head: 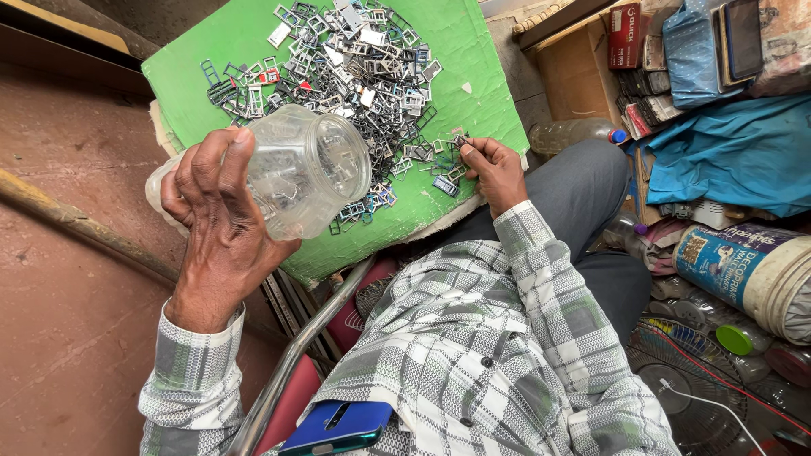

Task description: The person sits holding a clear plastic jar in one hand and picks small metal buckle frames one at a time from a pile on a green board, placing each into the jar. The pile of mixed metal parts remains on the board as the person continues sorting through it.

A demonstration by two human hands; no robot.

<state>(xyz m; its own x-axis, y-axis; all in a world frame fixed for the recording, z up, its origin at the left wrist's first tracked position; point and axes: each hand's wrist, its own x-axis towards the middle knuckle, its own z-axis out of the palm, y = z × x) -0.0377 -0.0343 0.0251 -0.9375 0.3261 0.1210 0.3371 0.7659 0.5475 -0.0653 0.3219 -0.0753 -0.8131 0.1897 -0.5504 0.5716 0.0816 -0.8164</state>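
- My left hand [215, 224] is wrapped around a clear, round plastic jar [304, 169], fingers curled over its side and base, so the grip is closed firmly on it.
- The jar is tipped on its side with its mouth facing right, held above the near-left edge of the green cloth-covered board [473, 59]; I can make out a few small frames inside it.
- My right hand [494, 169] sits at the right edge of the pile, thumb and fingertips pinched together on one small dark metal frame [460, 142]; the rest of the hand is loosely curled.
- The heap of small rectangular metal and plastic tray frames [355, 72], silver, grey and dark, spreads across the middle of the green board, with loose pieces scattered toward both hands.
- I see grey trousers [591, 186] and a grey-and-white checked shirt [473, 338] below the hands, and a blue phone [338, 425] poking out of the shirt pocket.
- To the right lie a crumpled blue cloth [735, 152], a cardboard box of small packets [583, 76], a clear plastic bottle with a blue cap [574, 133] and a white bucket on its side [760, 270].
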